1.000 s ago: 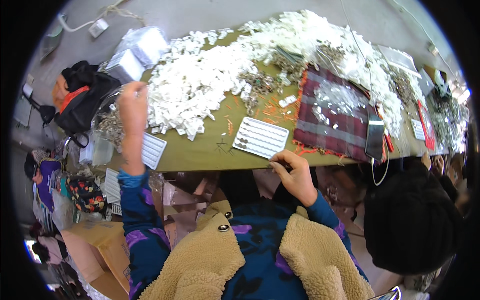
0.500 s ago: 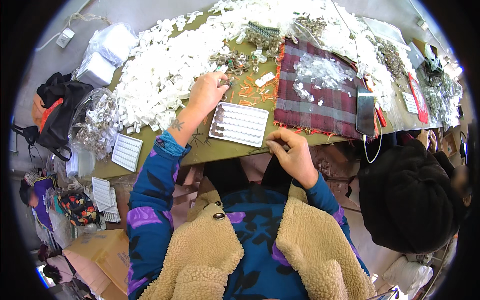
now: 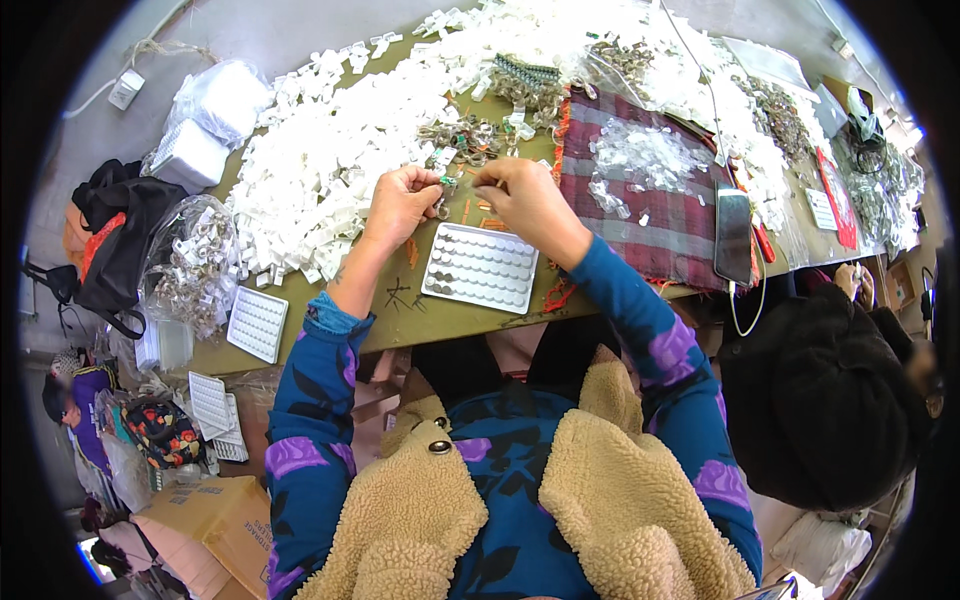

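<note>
Green piece (image 3: 447, 181) at tip of left grip (image 3: 402, 204)

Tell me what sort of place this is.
Most likely a small-parts workshop: white pieces are heaped across a table, a tray with rows of round hollows lies on it, and another person is close by.

Before you runs an olive-green surface (image 3: 400, 325), bordered at its far side by a plain grey expanse (image 3: 270, 35), wall or floor unclear; a cardboard box (image 3: 235, 515) sits low at your left, bright light (image 3: 914, 139) far right
</note>
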`<state>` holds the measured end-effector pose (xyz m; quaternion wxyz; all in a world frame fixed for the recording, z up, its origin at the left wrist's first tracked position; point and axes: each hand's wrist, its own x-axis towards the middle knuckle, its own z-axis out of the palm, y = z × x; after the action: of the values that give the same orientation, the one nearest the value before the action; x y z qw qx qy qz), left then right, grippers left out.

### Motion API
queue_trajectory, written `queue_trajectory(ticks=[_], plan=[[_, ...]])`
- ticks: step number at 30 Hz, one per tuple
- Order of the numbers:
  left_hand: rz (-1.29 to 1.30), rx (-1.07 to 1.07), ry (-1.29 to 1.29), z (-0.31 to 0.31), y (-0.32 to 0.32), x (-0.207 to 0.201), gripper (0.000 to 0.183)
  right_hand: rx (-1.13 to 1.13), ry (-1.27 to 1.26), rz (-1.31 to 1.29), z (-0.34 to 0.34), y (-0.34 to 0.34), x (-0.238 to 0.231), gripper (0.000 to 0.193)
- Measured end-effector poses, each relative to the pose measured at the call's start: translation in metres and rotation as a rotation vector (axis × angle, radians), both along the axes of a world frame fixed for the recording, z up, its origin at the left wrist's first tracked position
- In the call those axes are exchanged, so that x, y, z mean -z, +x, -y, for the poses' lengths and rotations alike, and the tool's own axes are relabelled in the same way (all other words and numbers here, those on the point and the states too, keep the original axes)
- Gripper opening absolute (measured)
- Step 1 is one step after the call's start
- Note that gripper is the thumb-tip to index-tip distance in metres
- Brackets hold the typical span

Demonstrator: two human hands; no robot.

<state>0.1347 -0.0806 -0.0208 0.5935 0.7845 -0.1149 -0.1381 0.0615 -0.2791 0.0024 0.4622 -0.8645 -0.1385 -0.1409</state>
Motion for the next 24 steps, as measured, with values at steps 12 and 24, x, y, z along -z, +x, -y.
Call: queue_trajectory(ticks=[12, 24], plan=[[0.080, -0.106, -0.076, 0.015, -0.005, -0.019, 0.023, 0.125, 0.063, 0.195, 0.004, 0.038, 0.008, 0.019], [-0.146, 0.228, -0.518, 0.012, -0.052, -0.043, 0.039, -0.086, 0.125, 0.043, 0.004, -0.013, -0.026, 0.016]])
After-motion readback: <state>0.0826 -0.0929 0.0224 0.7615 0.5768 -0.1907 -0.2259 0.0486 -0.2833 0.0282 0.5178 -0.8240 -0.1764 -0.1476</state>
